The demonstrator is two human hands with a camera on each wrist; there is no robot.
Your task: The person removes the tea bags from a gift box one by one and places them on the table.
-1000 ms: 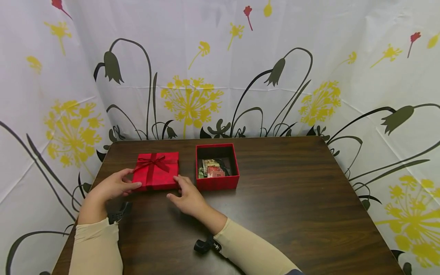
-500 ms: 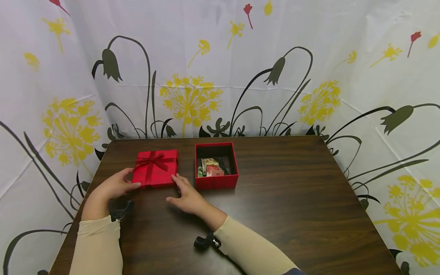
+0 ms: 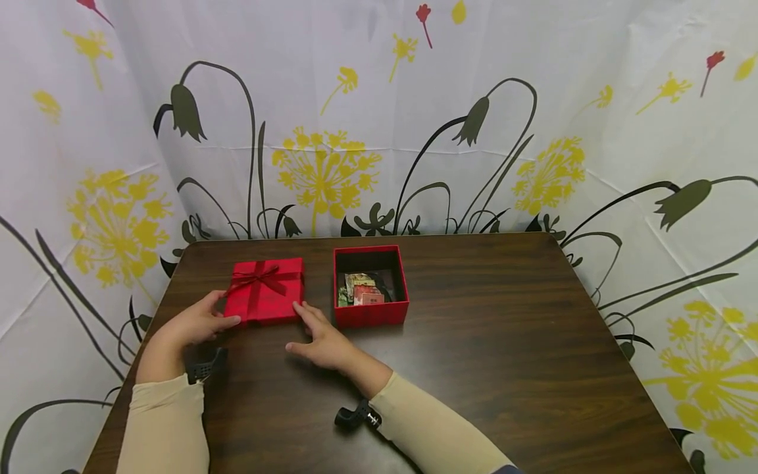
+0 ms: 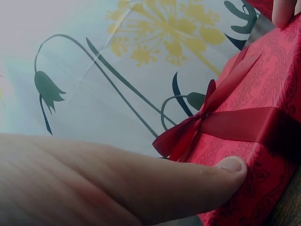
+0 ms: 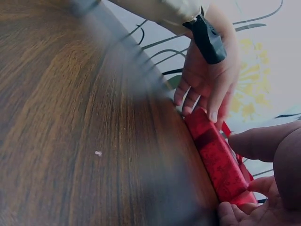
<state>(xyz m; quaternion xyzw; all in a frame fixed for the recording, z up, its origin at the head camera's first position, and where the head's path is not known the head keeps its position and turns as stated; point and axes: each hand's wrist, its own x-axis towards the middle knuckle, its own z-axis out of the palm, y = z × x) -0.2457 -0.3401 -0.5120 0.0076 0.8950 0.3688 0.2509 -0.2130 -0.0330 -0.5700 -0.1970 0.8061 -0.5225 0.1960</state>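
A red gift box lid [image 3: 263, 291] with a dark red ribbon bow lies at the table's back left. My left hand [image 3: 198, 319] grips its front left corner. In the left wrist view, the left thumb [image 4: 202, 181] lies along the lid's edge beside the ribbon. My right hand [image 3: 322, 339] touches the lid's front right corner with its fingertips, while its thumb is spread away in the head view. In the right wrist view, the right fingers [image 5: 225, 212] meet the end of the lid. An open red box [image 3: 370, 317] stands just to the right.
Small printed packets [image 3: 366, 289] lie inside the open box. Both stand on a dark wood table [image 3: 503, 342], with a flowered white curtain [image 3: 379, 118] behind its back edge. Black wrist gear [image 3: 355, 416] hangs under the right forearm.
The head view has shifted slightly, so everything appears a little further left. Both hands and the lid keep nearly the same places relative to each other.
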